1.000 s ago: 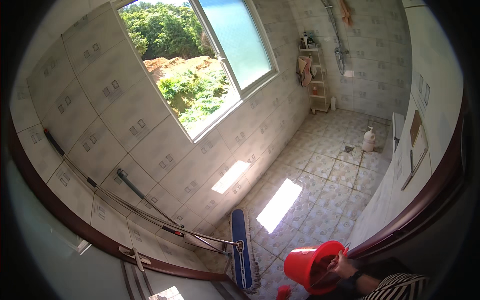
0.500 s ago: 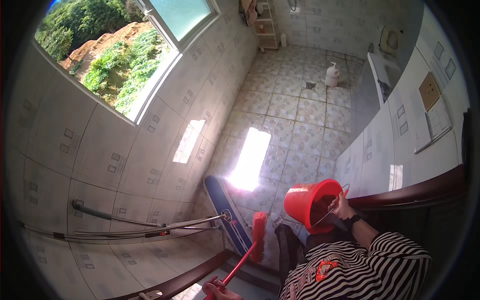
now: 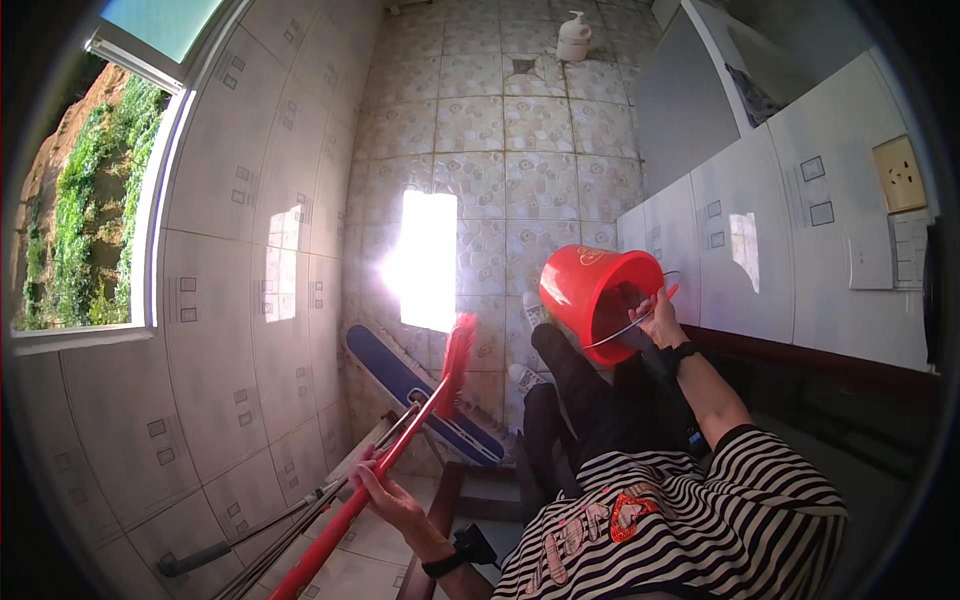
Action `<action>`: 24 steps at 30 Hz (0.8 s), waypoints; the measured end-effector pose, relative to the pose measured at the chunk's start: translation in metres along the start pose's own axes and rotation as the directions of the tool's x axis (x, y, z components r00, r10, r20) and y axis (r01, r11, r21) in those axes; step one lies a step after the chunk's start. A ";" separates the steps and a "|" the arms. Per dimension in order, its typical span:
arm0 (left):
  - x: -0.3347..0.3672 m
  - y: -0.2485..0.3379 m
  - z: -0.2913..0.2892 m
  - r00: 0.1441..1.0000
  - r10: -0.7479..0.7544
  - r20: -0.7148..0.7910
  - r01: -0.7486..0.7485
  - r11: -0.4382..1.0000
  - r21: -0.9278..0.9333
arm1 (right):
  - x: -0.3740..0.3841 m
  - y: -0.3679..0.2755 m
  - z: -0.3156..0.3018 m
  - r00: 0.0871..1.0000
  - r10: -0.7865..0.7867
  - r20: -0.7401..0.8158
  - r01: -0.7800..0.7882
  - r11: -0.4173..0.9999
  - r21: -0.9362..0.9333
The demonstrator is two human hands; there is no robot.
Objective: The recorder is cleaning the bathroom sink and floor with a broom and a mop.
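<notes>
Bucket (image 3: 575, 285), glossy red, round-mouthed, tilts beneath right hand (image 3: 660, 320) closed on its wire handle (image 3: 618, 332); left hand (image 3: 392, 500) wraps around red-shafted, red-bristled broom (image 3: 408, 431).

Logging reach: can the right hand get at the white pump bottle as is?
Probably not: the right hand is holding the red bucket, and the white pump bottle stands well beyond it.

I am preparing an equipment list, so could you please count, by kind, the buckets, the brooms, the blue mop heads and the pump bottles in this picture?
Red bucket: 1, held by its handle in the right hand
Red broom: 1, in the left hand
Blue mop head: 1
White pump bottle: 1
Total: 4
</notes>
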State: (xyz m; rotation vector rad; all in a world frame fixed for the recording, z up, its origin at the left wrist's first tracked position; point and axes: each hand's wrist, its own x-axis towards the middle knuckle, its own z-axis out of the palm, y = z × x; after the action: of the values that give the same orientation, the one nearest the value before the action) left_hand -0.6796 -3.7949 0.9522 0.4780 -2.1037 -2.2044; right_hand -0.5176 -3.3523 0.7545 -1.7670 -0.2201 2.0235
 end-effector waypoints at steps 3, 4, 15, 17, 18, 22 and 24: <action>0.038 -0.008 0.032 0.999 -0.025 0.027 0.024 1.000 0.012 | 0.033 -0.006 0.009 0.994 -0.012 -0.104 0.017 0.999 0.044; 0.052 -0.013 0.041 0.997 -0.053 0.052 0.052 0.998 0.024 | 0.045 -0.005 0.013 0.993 0.005 -0.118 -0.001 0.999 0.035; 0.141 -0.047 0.143 0.970 -0.221 0.097 0.194 0.954 0.226 | 0.142 0.036 0.107 0.976 0.052 -0.210 -0.058 0.998 -0.023; 0.149 -0.057 0.158 0.961 -0.268 0.070 0.250 0.948 0.196 | 0.152 0.033 0.124 0.979 0.057 -0.194 -0.065 0.997 -0.036; 0.155 -0.060 0.164 0.957 -0.276 0.085 0.255 0.946 0.200 | 0.159 0.029 0.134 0.977 0.050 -0.205 -0.056 0.998 -0.024; 0.161 -0.051 0.191 0.957 -0.263 0.125 0.222 0.936 0.272 | 0.185 0.001 0.182 0.996 0.024 -0.086 -0.021 0.999 0.042; 0.165 -0.052 0.198 0.962 -0.258 0.085 0.223 0.928 0.297 | 0.187 -0.012 0.205 1.000 0.018 0.014 -0.018 1.000 0.025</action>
State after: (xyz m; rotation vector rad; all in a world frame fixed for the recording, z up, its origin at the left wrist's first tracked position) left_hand -0.8789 -3.6421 0.8759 0.6688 -2.5748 -2.1007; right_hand -0.7297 -3.2280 0.6251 -1.7461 -0.1825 2.0432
